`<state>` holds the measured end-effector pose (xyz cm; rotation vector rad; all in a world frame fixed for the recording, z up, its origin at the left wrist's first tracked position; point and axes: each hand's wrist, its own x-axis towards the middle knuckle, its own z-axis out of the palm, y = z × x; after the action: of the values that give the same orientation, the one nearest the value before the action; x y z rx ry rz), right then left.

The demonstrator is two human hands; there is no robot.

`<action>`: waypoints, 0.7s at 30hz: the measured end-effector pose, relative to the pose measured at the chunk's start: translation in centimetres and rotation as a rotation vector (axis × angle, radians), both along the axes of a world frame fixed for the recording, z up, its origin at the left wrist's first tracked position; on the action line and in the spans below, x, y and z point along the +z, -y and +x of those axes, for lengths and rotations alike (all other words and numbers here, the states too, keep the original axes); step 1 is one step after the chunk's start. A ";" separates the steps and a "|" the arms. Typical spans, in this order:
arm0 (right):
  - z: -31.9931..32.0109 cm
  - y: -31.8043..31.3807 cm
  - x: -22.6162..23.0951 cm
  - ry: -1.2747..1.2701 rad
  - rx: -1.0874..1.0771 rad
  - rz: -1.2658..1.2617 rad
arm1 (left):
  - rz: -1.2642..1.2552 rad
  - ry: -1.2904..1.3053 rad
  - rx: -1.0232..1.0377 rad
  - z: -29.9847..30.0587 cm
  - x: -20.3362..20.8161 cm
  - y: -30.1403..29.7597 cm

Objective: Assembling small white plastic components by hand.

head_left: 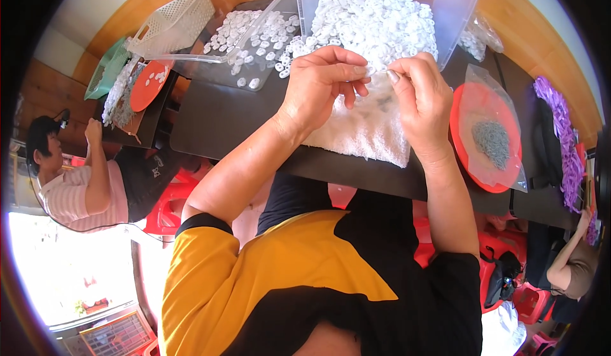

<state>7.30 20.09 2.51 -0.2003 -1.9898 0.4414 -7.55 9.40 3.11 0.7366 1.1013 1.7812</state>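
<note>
My left hand (323, 83) and my right hand (421, 98) are raised close together over a white towel (372, 136) on the dark table. Both pinch with thumb and forefinger. A small white plastic piece (377, 68) shows at the left fingertips, blending into the pile behind it. What the right fingertips pinch is too small to make out. Just beyond, a clear plastic bin (459, 6) holds a heap of small white oval pieces (372, 22), some spilling toward my left wrist.
More white pieces lie on a clear tray (219, 45) at left, near a white basket (175, 22). At right, a red plate (459, 127) carries a plastic bag with small grey parts (491, 141). One person (76, 178) sits at left, another (573, 264) at right.
</note>
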 end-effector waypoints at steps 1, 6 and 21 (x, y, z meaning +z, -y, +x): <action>0.0 0.0 0.1 -0.020 -0.007 0.004 | 0.001 -0.011 0.008 0.1 0.3 0.0; 0.0 0.1 0.1 -0.066 0.042 -0.082 | -0.010 -0.128 -0.021 0.4 1.5 -0.4; 0.0 -1.0 -1.1 0.020 0.089 -0.355 | 0.034 -0.223 -0.004 0.0 0.3 -3.5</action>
<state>7.32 21.12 1.38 -0.3392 -1.9333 0.8536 -7.58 12.93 3.44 0.9758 1.2160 1.7485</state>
